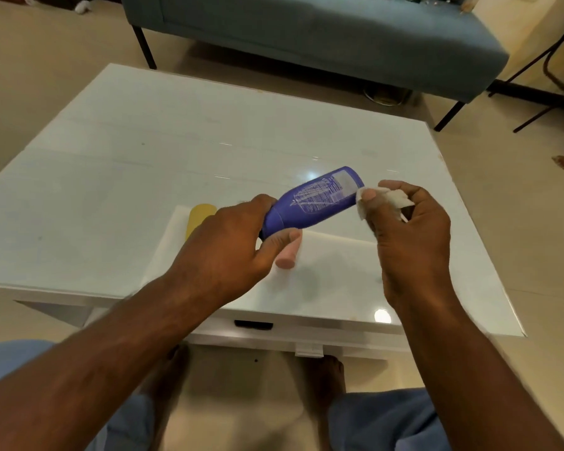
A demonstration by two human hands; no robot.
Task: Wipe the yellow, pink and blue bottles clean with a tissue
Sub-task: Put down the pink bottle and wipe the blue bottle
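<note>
My left hand (228,245) grips the cap end of the blue bottle (313,200), holding it tilted above the white table (144,151), base pointing up and right. My right hand (411,222) pinches a crumpled white tissue (385,196) pressed against the bottle's base end. The yellow bottle (199,219) lies on a white sheet (332,265) on the table, partly hidden behind my left hand. The pink bottle (287,255) lies on the same sheet, mostly hidden under my left thumb and the blue bottle.
A grey-blue sofa (323,34) with black legs stands beyond the table. Black metal legs (547,70) are at the far right. My knees in blue cloth (385,418) and bare feet (326,372) are below the table's near edge.
</note>
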